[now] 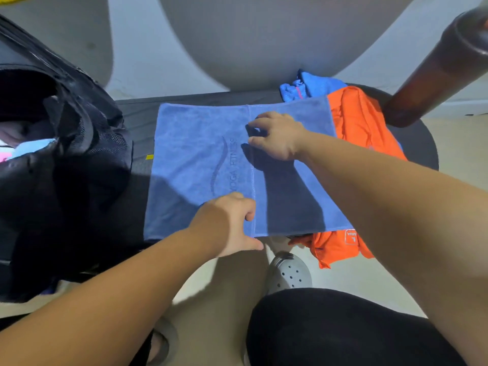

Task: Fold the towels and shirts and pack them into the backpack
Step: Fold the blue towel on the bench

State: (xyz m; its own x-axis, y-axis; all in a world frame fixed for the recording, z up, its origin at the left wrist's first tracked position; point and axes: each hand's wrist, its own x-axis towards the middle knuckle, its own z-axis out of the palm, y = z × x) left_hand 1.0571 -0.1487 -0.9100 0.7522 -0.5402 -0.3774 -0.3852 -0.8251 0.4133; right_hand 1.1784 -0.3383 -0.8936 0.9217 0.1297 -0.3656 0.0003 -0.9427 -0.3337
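A blue towel with a yoga logo lies flat on a dark low table, its right part folded over along a seam. My left hand pinches the folded edge at the near end of the seam. My right hand pinches the same edge at the far end. An orange shirt lies under the towel's right side and hangs off the front. A bright blue cloth is bunched behind it. The black backpack stands open at the left with light fabrics inside.
A brown wooden post rises at the right. My knee in black shorts and a grey clog are below the table edge. A pale wall is behind the table.
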